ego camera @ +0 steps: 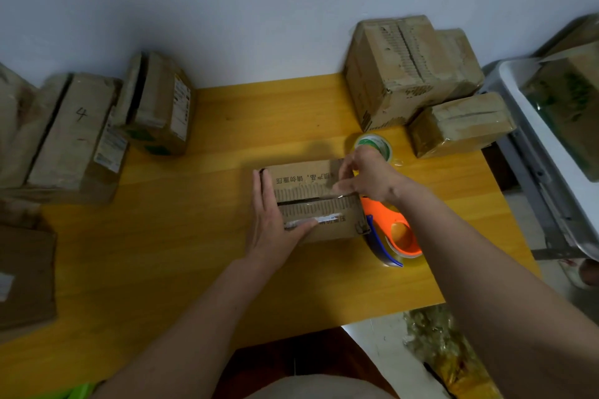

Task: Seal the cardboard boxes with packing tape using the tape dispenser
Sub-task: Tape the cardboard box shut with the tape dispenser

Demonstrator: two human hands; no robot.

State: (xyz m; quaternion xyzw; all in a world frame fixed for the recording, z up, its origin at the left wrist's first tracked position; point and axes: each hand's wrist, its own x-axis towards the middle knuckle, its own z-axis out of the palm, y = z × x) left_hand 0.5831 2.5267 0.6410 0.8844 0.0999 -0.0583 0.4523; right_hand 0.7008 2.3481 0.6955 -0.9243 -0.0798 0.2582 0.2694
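Small cardboard box [311, 201] sits near the middle of the yellow wood-grain desk [194, 253], top flaps folded in, a dark seam gap running across between them. Corrugated ribbing is exposed along both flap edges; printed characters on the far flap, a torn whitish strip on the near flap. Contents not visible.

Left hand [272, 223]: fingers straight, laid flat along the box's left end, thumb stretched over the near flap onto the whitish strip. Grip apart, pressing only.

Right hand [366, 176]: at the box's far right corner, fingers curled and pinching a glossy piece of clear tape [343, 193] at the seam end. Grip clamped on the tape.

Tape dispenser [393, 230] lies on the desk just beside the box's right end, under the right forearm: orange plastic body, blue handle, clear roll fitted. No hand on it.

A spare tape roll [372, 144] with green-and-white core stands behind the right hand, near the box.

Far right of desk: stacked boxes [408, 71], worn brown cardboard wrapped in shiny tape, closed. Far left: more cardboard boxes [74, 136], one marked "4", with shipping labels; flaps look shut.

Right of the desk: a grey tray [531, 126] holding a plastic-wrapped box with green print.
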